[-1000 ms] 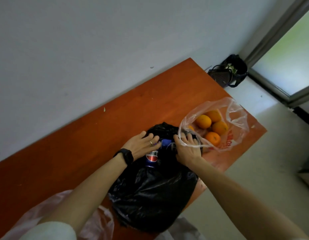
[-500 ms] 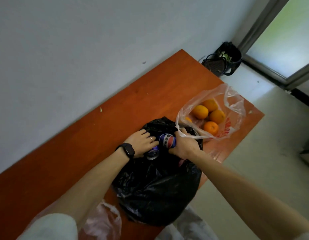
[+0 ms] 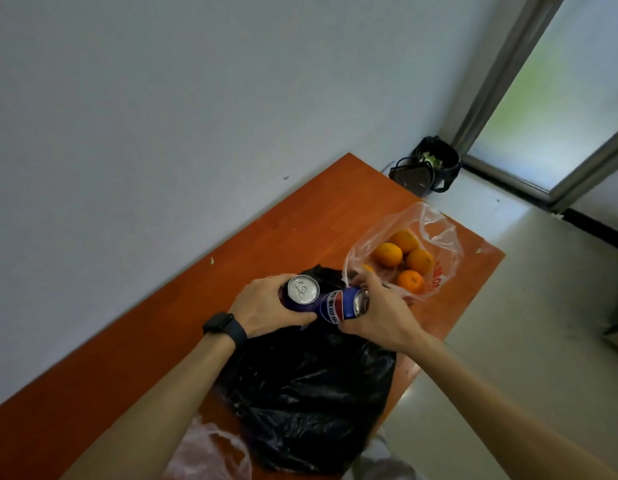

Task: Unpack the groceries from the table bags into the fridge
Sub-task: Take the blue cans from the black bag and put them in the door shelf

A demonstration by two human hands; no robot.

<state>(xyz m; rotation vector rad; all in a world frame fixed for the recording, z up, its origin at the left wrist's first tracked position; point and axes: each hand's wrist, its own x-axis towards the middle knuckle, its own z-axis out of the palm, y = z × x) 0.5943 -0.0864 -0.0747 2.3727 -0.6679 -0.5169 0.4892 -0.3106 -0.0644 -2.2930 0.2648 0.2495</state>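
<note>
Blue cans fill both grips above the black bag (image 3: 311, 393) on the desk (image 3: 134, 358): our left hand (image 3: 266, 306) clasps the upright can (image 3: 302, 292), our right hand (image 3: 376, 317) clasps the tilted can (image 3: 338, 304), touching between them.

Counts, head view:
- Soda cans: 2. One (image 3: 302, 295) top-up at frame centre, one (image 3: 342, 304) tilted just right of it, touching.
- Oranges: 4 clear ones (image 3: 389, 254) right of centre, plus a sliver of a possible fifth at the bag edge, can't confirm.
- Bags on the table: 3. Black bag (image 3: 311, 393) lower centre, clear bag (image 3: 435, 237) holding the oranges, pinkish bag (image 3: 210, 452) at bottom edge.
- Hands: 2.
- Watch: 1 (image 3: 222, 325).
- Dark bin (image 3: 437, 161) upper right: 1.
</note>
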